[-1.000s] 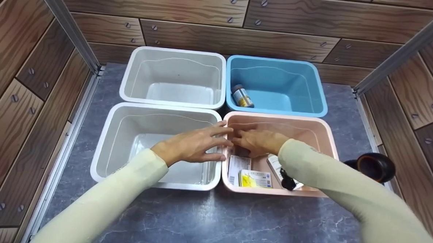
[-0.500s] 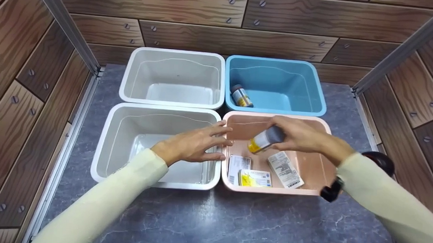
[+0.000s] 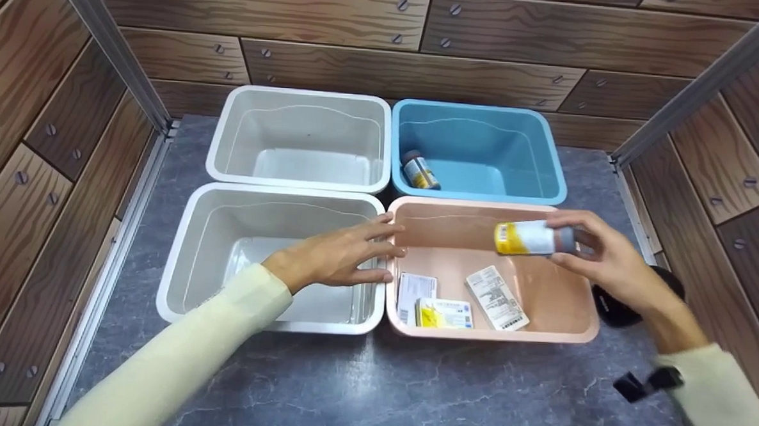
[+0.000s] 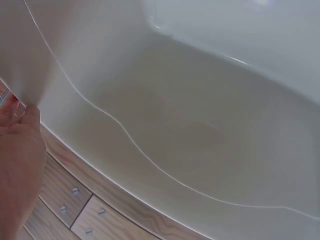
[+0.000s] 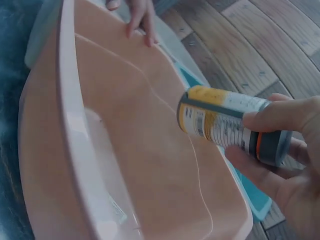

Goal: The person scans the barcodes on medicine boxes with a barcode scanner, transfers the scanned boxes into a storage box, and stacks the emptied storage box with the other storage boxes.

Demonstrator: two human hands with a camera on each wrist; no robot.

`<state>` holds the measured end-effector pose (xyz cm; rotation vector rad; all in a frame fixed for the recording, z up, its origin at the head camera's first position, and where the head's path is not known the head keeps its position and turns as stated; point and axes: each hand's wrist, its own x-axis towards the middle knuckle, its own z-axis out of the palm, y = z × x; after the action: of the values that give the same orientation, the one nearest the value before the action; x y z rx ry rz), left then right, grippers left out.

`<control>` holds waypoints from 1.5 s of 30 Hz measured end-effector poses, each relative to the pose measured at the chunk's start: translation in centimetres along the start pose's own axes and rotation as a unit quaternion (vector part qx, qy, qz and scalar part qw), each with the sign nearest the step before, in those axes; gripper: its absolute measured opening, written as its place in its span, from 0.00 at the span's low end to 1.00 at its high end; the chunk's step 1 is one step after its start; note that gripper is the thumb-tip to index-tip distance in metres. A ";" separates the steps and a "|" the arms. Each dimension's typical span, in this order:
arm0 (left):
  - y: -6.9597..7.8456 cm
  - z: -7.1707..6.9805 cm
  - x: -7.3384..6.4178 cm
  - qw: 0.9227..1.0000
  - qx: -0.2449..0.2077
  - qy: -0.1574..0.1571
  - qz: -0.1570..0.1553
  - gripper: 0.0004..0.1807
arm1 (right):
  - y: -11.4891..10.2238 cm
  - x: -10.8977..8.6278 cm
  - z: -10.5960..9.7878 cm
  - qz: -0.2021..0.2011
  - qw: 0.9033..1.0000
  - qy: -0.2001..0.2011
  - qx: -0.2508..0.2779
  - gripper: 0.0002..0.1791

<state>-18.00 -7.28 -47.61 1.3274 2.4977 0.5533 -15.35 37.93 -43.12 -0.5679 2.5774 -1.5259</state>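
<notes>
My right hand [image 3: 614, 265] grips a medicine bottle [image 3: 526, 237] by its dark-capped end, holding it sideways above the right part of the pink bin [image 3: 540, 336]. In the right wrist view, thumb and fingers wrap the cap end of the bottle [image 5: 220, 117], whose yellow and white label faces out. My left hand [image 3: 336, 253] spreads its fingers over the adjoining rims of the front grey bin [image 3: 189, 237] and the pink one. Inside the pink bin lie a white leaflet-like box [image 3: 497, 298], a yellow and white box [image 3: 445, 314] and a pale box [image 3: 416, 291].
Behind stands a blue bin [image 3: 554, 163] with a similar bottle [image 3: 421, 170] lying in it. A second grey bin [image 3: 301, 94] is at the back left. A black rounded object [image 3: 619, 307] sits right of the pink bin. Wood-patterned walls [image 3: 334, 70] enclose the dark table [image 3: 346, 391].
My right hand has come up out of the pink bin with the bottle and moved to the right, the bottle turning sideways. My left hand stays at the rims.
</notes>
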 end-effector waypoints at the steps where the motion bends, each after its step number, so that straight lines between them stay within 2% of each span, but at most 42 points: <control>1: 0.0 0.0 0.0 1.000 0.000 -0.001 0.000 0.32 | 0.2 -0.6 -0.1 0.006 1.000 0.016 0.001 0.26; 4: 0.1 0.0 0.1 1.000 -0.001 -0.005 -0.005 0.33 | 0.8 -2.1 -0.5 0.006 0.998 0.056 -0.012 0.22; 8: 0.1 0.0 0.3 1.000 0.000 -0.008 -0.003 0.33 | 1.5 -4.3 -0.9 -0.017 0.994 0.108 -0.018 0.20; 10: 0.2 0.0 0.4 1.000 0.002 -0.008 0.000 0.33 | 1.9 -5.5 -1.2 -0.020 0.990 0.138 -0.010 0.21; 12: 0.2 0.0 0.5 1.000 0.002 -0.007 0.002 0.33 | 2.3 -6.7 -1.6 -0.006 0.984 0.173 0.035 0.21; 14: 0.2 0.0 0.5 1.000 0.004 -0.006 0.001 0.33 | 2.7 -7.8 -1.9 0.012 0.971 0.215 0.100 0.22; 17: 0.2 -0.1 0.4 1.000 0.004 -0.008 -0.003 0.33 | 3.5 -9.2 -2.4 0.029 0.939 0.270 0.210 0.26; 18: 0.1 -0.1 0.4 1.000 0.005 -0.008 -0.003 0.33 | 3.8 -9.7 -2.5 0.032 0.931 0.283 0.227 0.28; 20: 0.1 -0.1 0.3 1.000 0.004 -0.007 -0.003 0.33 | 4.3 -10.5 -2.6 0.040 0.921 0.309 0.233 0.32; 23: -0.1 0.0 0.1 1.000 -0.001 -0.001 0.000 0.33 | 5.1 -11.7 -2.8 0.065 0.913 0.333 0.227 0.34; 25: -0.1 0.1 0.1 1.000 -0.006 0.004 0.001 0.33 | 5.6 -12.4 -2.9 0.083 0.904 0.347 0.237 0.32; 31: -0.3 0.3 -0.1 1.000 -0.013 0.012 0.006 0.32 | 7.4 -14.5 -2.7 0.156 0.884 0.363 0.252 0.23; 33: -0.3 0.3 -0.1 1.000 -0.013 0.014 0.006 0.32 | 8.0 -14.9 -2.4 0.175 0.867 0.376 0.275 0.20; 37: -0.2 0.2 -0.1 1.000 -0.013 0.013 0.006 0.32 | 9.1 -15.7 -1.8 0.204 0.815 0.413 0.350 0.13; 39: -0.2 0.2 -0.1 1.000 -0.012 0.013 0.007 0.32 | 9.6 -16.1 -1.8 0.218 0.796 0.421 0.375 0.10; 42: -0.2 0.3 -0.1 1.000 -0.012 0.015 0.007 0.32 | 10.2 -16.6 -2.0 0.238 0.780 0.425 0.394 0.07; 45: -0.1 0.4 -0.1 1.000 -0.013 0.017 0.007 0.32 | 10.4 -16.9 -2.0 0.247 0.771 0.429 0.402 0.07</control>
<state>-17.93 -7.33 -48.01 1.3373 2.5004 0.6142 -3.05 50.18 -52.94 1.0213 1.7671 -2.7176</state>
